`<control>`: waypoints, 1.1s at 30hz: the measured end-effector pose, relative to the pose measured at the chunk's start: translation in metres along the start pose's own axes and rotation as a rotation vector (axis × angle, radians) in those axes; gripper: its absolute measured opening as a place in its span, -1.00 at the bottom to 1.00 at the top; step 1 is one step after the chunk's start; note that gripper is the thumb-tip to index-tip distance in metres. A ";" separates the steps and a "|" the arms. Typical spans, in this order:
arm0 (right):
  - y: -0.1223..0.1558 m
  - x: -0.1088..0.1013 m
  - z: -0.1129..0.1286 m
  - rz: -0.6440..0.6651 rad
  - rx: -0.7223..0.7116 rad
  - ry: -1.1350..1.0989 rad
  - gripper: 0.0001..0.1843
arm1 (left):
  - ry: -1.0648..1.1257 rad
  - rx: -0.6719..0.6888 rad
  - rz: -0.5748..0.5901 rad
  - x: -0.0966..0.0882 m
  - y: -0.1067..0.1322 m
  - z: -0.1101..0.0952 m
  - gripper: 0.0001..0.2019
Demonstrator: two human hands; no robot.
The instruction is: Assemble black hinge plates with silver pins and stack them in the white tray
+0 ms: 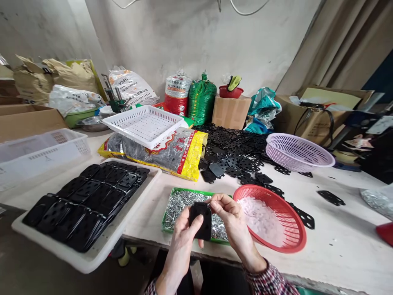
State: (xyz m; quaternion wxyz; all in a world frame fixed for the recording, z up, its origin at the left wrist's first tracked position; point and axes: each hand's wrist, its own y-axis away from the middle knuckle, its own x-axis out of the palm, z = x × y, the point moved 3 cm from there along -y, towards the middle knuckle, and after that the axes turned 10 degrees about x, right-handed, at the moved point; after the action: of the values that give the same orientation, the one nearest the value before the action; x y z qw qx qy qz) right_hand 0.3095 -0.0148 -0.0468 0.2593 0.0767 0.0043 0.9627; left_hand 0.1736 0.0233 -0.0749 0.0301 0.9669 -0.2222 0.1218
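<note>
Over a green tray (192, 192) of rivets (179, 205), a black plate (200, 221) is held raised, clamped by left hand (184, 237) and right hand (233, 219) fingers, clear of the pile.

**Plaid shirt (264, 280) over dark trousers (221, 278), hands bare.**
The right sleeve (260, 278) shows most clearly, a small check of maroon-red crossed with white and dark lines, ending in a soft cuff with no visible button or marking. The left sleeve (151, 288) shows only as a sliver of the same check at the bottom edge of the view. The left hand (182, 229) and right hand (231, 219) are uncovered past the wrist. The trousers lie in shadow, plain-looking and nearly black, too dim to show their weave.
</note>
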 end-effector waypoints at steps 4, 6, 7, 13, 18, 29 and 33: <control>0.001 0.001 -0.001 -0.092 -0.084 0.081 -0.69 | -0.073 0.066 -0.006 0.000 -0.001 0.003 -0.67; 0.001 0.001 -0.002 -0.124 -0.103 0.117 -0.71 | -0.093 0.069 -0.017 -0.001 -0.001 0.004 -0.67; 0.000 0.000 -0.002 -0.128 -0.103 0.134 -0.71 | -0.099 0.063 -0.024 -0.001 -0.002 0.004 -0.67; -0.002 -0.004 -0.003 -0.087 -0.098 0.171 -0.67 | -0.086 0.061 -0.036 -0.002 -0.002 0.001 -0.65; -0.003 -0.010 0.001 0.022 -0.143 0.266 -0.72 | -0.067 0.036 -0.003 -0.003 -0.003 -0.001 -0.69; -0.001 -0.018 0.011 0.051 -0.141 0.432 -0.76 | -0.051 -0.026 0.028 -0.006 -0.002 -0.002 -0.68; 0.003 -0.015 0.024 0.079 -0.184 0.555 -0.68 | -0.035 -0.050 0.028 -0.006 -0.003 0.001 -0.64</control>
State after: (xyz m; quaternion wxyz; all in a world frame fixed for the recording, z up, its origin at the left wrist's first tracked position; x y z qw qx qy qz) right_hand 0.3240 -0.0259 -0.0251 0.2162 -0.2133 -0.0150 0.9526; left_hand 0.1697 0.0290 -0.0770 0.0487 0.9647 -0.2389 0.0997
